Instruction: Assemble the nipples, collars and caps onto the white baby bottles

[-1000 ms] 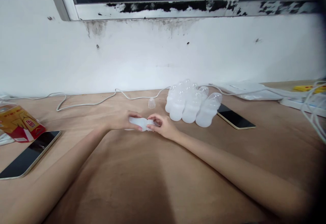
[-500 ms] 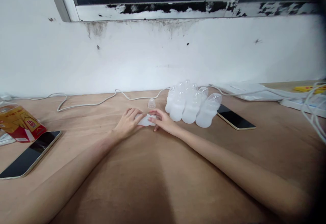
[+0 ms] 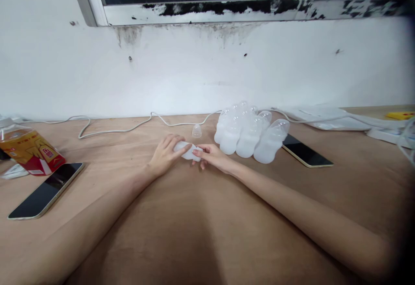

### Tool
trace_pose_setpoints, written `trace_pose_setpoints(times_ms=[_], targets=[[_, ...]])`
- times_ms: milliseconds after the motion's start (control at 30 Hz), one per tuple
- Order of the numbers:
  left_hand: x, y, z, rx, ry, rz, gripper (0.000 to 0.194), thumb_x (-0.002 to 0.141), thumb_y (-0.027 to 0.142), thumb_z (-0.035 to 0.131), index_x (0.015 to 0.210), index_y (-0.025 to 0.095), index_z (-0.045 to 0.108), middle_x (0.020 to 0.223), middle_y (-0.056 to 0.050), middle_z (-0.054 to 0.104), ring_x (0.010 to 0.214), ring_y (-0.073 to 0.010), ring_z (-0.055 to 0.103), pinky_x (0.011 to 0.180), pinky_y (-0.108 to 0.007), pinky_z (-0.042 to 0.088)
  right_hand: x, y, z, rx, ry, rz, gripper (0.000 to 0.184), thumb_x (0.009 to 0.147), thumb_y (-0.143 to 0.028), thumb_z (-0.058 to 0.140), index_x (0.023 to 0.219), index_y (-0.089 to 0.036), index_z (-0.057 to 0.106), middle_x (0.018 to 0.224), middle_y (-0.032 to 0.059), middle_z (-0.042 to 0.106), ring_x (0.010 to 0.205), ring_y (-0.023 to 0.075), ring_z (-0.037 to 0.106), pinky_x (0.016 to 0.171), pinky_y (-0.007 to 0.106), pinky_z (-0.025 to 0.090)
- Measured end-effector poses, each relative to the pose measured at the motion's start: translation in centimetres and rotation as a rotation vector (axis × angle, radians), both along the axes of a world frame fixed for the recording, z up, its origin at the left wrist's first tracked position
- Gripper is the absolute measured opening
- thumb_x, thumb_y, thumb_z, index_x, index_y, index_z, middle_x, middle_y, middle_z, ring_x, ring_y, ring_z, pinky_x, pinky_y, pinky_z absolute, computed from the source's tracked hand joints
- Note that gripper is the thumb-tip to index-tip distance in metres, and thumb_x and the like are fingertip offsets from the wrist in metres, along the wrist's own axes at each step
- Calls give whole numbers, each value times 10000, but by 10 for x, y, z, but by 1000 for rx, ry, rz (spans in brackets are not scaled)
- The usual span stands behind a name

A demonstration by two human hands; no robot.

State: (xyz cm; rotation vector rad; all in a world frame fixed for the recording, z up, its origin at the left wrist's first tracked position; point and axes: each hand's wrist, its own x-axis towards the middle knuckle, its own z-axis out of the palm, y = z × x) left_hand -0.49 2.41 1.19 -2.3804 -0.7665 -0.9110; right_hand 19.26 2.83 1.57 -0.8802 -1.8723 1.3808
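Observation:
Both my arms reach forward over a brown wooden table (image 3: pixel 201 233). My left hand (image 3: pixel 166 155) and my right hand (image 3: pixel 212 157) meet around a small translucent white plastic bottle (image 3: pixel 187 150) lying sideways between them. The left fingers curl over its body; the right fingers pinch its end. Just right of my hands lies a cluster of several similar white bottles (image 3: pixel 249 133) with clear caps. A single clear cap (image 3: pixel 196 131) stands behind my hands.
A phone (image 3: pixel 47 190) lies at the left beside a red and yellow packet (image 3: pixel 29 153). Another phone (image 3: pixel 306 153) lies right of the bottles. A white cable (image 3: pixel 129 127) runs along the wall, and white bags and cords sit at the far right.
My hands carried the bottle a little farther from me, toward the loose cap. The view shifted slightly to the left.

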Motion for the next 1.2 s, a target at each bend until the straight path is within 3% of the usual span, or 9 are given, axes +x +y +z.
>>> trace_pose_setpoints(times_ms=[100,167,233,300,400,600,733,933,1200], targets=[[-3,7,1,-292,-281,-69,560,687,355,594,1184,211,379,1205,-125,368,1111,-251,377,890,-396,365,1,5,-5,331,-23,-245,528,648,-396,613,1111,-171,497,936,74,601,782,163,577,678,289,469],[-6,10,2,-575,-461,-148,667,678,394,589,1239,203,282,1178,-120,408,1074,-239,430,862,-382,403,4,7,-7,508,-36,-293,532,636,-359,633,1126,-208,488,1083,70,537,979,191,509,816,320,419],[-8,12,4,-865,-566,-205,586,727,389,530,1224,190,290,1100,-103,479,974,-211,509,758,-331,468,7,6,-7,625,-70,-273,500,644,-344,630,1111,-228,497,1136,66,491,1061,197,452,865,330,387],[-8,12,6,-1068,-613,-233,487,751,387,492,1163,170,349,1046,-98,510,849,-188,559,630,-280,494,9,5,-6,643,-76,-267,512,645,-351,628,1119,-230,477,1141,71,474,1059,194,452,854,332,399],[-8,9,8,-1189,-662,-277,436,748,380,492,1103,164,361,1015,-93,515,701,-147,571,515,-240,484,9,6,-8,478,-24,-276,544,648,-382,615,1131,-220,425,1106,81,496,934,186,529,709,311,481],[-8,11,4,-1085,-654,-356,464,698,316,569,1090,189,357,1064,-84,474,917,-179,511,652,-259,495,9,12,-13,167,82,-174,429,704,-404,543,1051,-159,486,901,72,589,646,142,583,525,282,513],[-9,15,1,-1006,-656,-407,464,682,306,590,1070,179,369,1083,-95,461,964,-187,486,741,-301,475,11,11,-11,165,156,-153,473,671,-355,592,1094,-182,469,1071,73,531,703,125,578,591,281,526],[-10,15,3,-996,-648,-402,480,651,300,627,1038,177,370,1062,-90,478,958,-195,498,751,-332,469,11,5,-1,169,159,-165,459,652,-310,615,1056,-141,477,879,78,615,743,172,608,500,231,490],[-13,14,1,-701,-436,-324,417,687,272,602,1031,178,388,1149,-133,436,1070,-211,443,808,-342,443,13,4,3,31,174,-103,379,695,-299,582,1016,-110,513,919,111,607,689,149,617,451,193,472]])
